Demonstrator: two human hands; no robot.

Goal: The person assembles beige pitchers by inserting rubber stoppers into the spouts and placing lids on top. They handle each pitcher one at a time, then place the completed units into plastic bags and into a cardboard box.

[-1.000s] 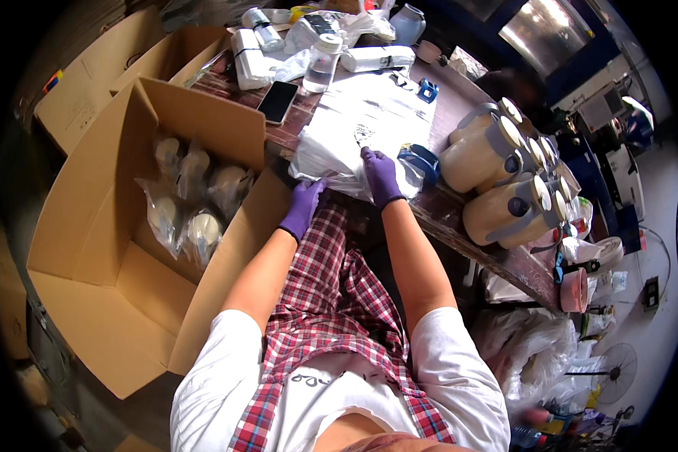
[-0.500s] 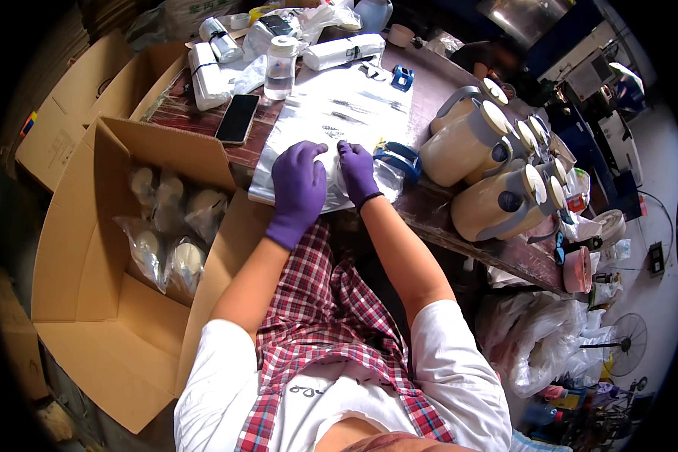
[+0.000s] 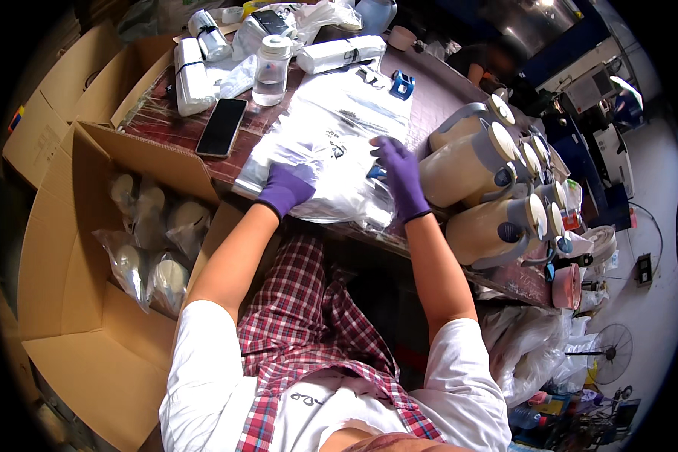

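A stack of clear plastic bags (image 3: pixel 354 113) lies flat on the table in front of me, the top one lifted and crumpled. My left hand (image 3: pixel 286 188), in a purple glove, reaches into or under the crumpled plastic; its fingers are hidden there. Over the bag's right side is my right hand (image 3: pixel 404 181), also purple-gloved, its fingers apart and pointing left, with nothing visible in them. A blue object (image 3: pixel 377 173) shows partly beside that hand, the rest covered. Right of it stand and lie several cream jugs (image 3: pixel 459 166) with grey handles.
An open cardboard box (image 3: pixel 75 264) at the left holds several plastic-wrapped jugs (image 3: pixel 167 275). On the table are a phone (image 3: pixel 221 128), a clear jar (image 3: pixel 270 71), rolled bags (image 3: pixel 194 79) and a small blue tape holder (image 3: pixel 402 85). Another person (image 3: pixel 478 71) sits at the far side.
My hands, close together half a second ago, have moved apart, the right one to the right. The top bag is now spread and crumpled between them. The view has shifted slightly.
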